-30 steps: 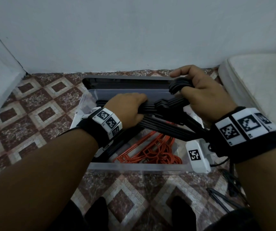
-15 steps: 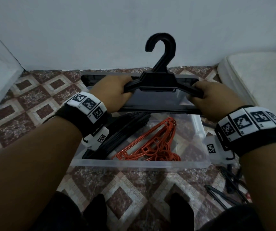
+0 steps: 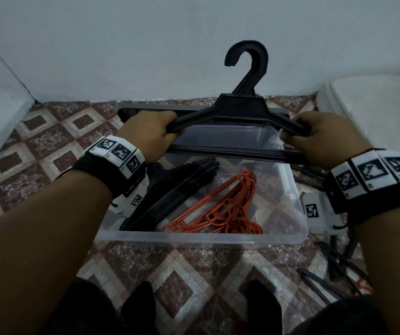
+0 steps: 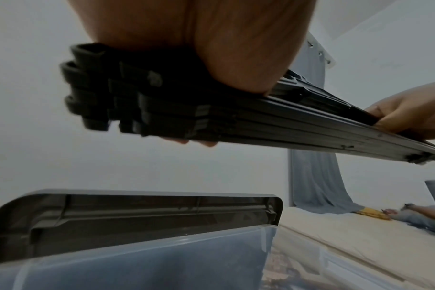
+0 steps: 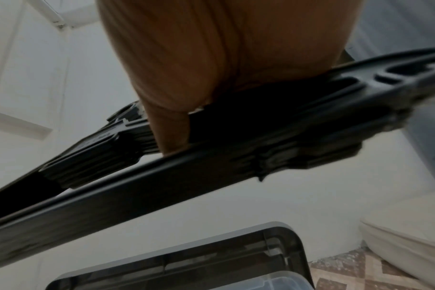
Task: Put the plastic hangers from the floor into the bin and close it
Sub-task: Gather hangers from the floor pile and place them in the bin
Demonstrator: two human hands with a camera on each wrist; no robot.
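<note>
Both hands hold a stack of black hangers point(image 3: 237, 112) level above the clear plastic bin point(image 3: 203, 238), hooks pointing up toward the wall. My left hand point(image 3: 153, 134) grips the stack's left end point(image 4: 142, 98); my right hand point(image 3: 319, 134) grips the right end point(image 5: 273, 141). Inside the bin lie another bundle of black hangers point(image 3: 174, 197) on the left and orange hangers point(image 3: 223, 211) on the right. The dark grey lid point(image 3: 194, 108) stands open behind the bin, also visible as the lid point(image 4: 137, 215) in the left wrist view. More black hangers point(image 3: 329, 274) lie on the floor at the right.
The bin sits on a patterned tile floor point(image 3: 170, 274) against a white wall point(image 3: 145, 44). A white mattress point(image 3: 375, 107) lies at the right, close to the bin. My feet in dark socks point(image 3: 141, 308) stand just before the bin.
The stack was low inside the bin a second ago, with my right hand on the hooks. It rose above the bin, turned upright, and each hand took one end. Since half a second ago, little moved.
</note>
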